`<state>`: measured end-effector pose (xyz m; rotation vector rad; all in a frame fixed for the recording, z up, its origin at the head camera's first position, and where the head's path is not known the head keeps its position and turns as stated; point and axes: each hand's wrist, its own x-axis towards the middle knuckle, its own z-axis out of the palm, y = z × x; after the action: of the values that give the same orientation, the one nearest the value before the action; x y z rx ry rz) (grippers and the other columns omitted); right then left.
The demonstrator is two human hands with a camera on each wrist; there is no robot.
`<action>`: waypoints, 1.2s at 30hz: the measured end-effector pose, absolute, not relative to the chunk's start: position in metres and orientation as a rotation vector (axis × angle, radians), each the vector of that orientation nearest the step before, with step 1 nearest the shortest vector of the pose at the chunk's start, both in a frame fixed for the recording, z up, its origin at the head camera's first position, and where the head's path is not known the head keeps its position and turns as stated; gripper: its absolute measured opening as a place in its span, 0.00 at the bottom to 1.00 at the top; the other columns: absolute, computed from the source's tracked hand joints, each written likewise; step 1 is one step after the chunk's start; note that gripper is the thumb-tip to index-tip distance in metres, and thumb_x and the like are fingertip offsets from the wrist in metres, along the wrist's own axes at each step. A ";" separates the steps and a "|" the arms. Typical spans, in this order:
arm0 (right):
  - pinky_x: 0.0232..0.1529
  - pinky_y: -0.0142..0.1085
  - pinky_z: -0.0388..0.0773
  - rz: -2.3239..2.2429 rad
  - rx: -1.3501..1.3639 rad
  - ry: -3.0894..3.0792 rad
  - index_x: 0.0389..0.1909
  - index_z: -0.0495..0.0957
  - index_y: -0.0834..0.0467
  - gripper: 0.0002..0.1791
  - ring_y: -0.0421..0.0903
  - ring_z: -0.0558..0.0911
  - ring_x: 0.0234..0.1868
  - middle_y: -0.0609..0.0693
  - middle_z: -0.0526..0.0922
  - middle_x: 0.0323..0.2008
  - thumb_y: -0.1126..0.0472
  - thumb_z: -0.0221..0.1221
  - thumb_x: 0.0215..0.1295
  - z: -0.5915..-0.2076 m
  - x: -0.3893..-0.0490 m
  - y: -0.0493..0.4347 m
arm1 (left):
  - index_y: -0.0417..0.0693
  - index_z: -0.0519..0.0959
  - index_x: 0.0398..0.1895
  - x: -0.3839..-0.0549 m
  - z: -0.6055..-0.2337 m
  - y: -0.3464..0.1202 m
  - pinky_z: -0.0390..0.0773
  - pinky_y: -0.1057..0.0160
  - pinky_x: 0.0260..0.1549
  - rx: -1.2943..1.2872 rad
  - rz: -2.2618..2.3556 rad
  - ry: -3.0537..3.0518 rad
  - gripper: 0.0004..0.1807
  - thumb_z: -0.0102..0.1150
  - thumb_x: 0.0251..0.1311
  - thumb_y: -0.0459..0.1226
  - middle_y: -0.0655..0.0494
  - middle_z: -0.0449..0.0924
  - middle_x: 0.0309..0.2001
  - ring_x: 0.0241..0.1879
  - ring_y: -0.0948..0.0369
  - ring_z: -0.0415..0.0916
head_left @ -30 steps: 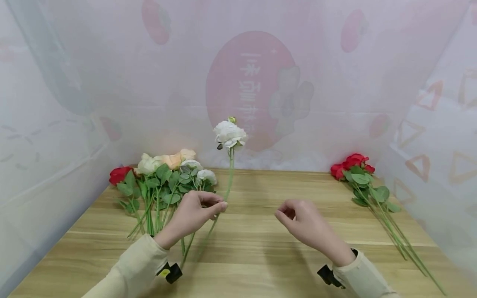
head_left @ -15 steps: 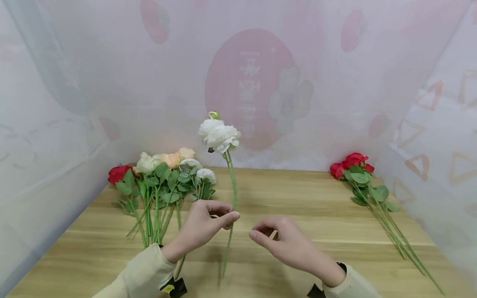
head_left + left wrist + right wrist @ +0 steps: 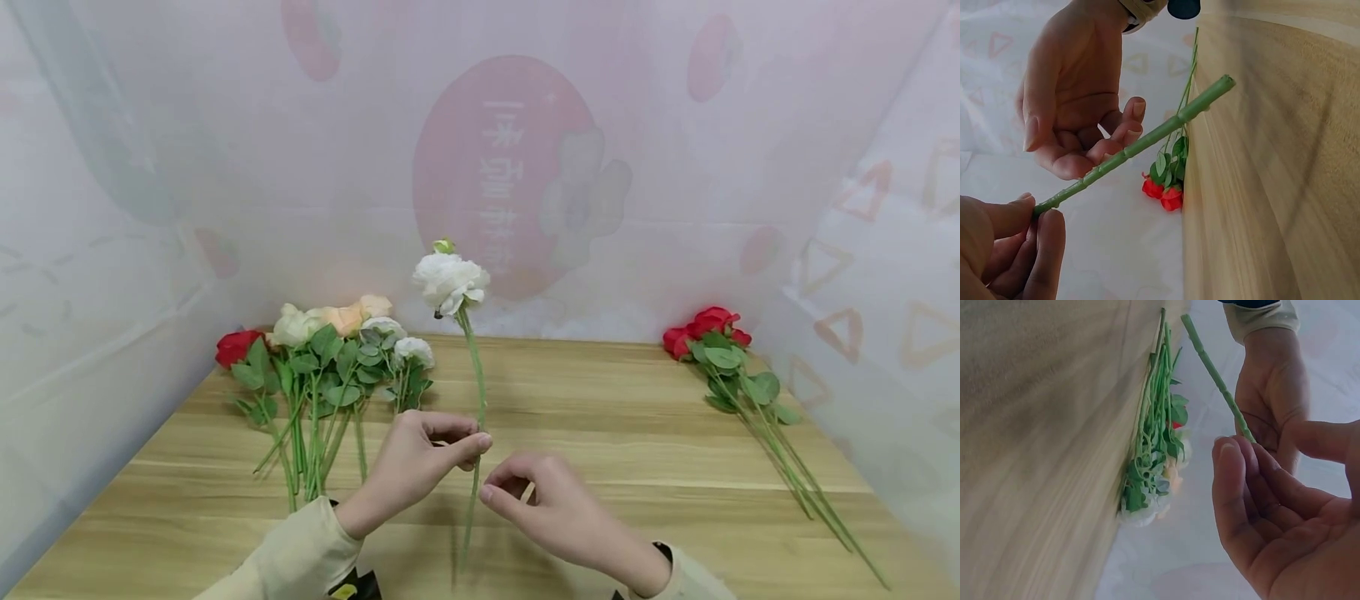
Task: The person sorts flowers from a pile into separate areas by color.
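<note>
Between thumb and fingertips my left hand pinches the green stem of a white flower. The flower stands nearly upright above the table, its head with a small green-yellow bud on top. Seen in the left wrist view, the knobbly lower stem runs past the pinch to its cut end. My right hand is just to the right of the lower stem, fingers loosely bent. In the right wrist view its thumb is apart from the fingers and nothing is gripped; whether a fingertip touches the stem I cannot tell.
On the table's left lies a row of flowers: a red rose, a cream one, peach ones and white ones. Several red roses lie at the right. A printed cloth surrounds the wooden table.
My left hand has carried the white flower rightward and nearer to me, its stem swinging more upright. From the right, my right hand has come in close to the stem.
</note>
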<state>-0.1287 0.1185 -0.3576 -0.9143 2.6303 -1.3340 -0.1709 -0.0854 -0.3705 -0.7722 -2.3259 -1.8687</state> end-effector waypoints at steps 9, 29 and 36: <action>0.27 0.31 0.77 -1.380 -0.928 2.707 0.28 0.82 0.53 0.09 0.34 0.78 0.25 0.37 0.79 0.23 0.56 0.63 0.68 -0.366 -0.127 0.113 | 0.54 0.87 0.28 -0.166 -0.373 -0.082 0.80 0.62 0.25 -0.827 -1.800 -2.287 0.07 0.69 0.59 0.45 0.61 0.82 0.23 0.24 0.58 0.80; 0.17 0.33 0.76 -1.584 -0.774 2.591 0.17 0.77 0.60 0.18 0.39 0.74 0.15 0.47 0.74 0.15 0.66 0.60 0.69 -0.367 -0.136 0.149 | 0.56 0.86 0.39 -0.177 -0.375 -0.086 0.81 0.62 0.31 -0.890 -1.597 -2.532 0.07 0.69 0.60 0.45 0.68 0.84 0.32 0.33 0.65 0.81; 0.19 0.39 0.79 -1.529 -0.515 2.734 0.22 0.81 0.63 0.13 0.44 0.77 0.17 0.51 0.76 0.14 0.68 0.60 0.68 -0.362 -0.149 0.204 | 0.52 0.85 0.41 -0.187 -0.377 -0.121 0.79 0.65 0.31 -0.859 -1.304 -2.666 0.08 0.67 0.62 0.42 0.68 0.82 0.33 0.33 0.68 0.79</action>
<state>-0.1488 0.2037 -0.3616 -0.5150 2.7335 -1.5287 -0.1875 -0.1208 -0.3770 -0.8585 -2.6657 -1.3041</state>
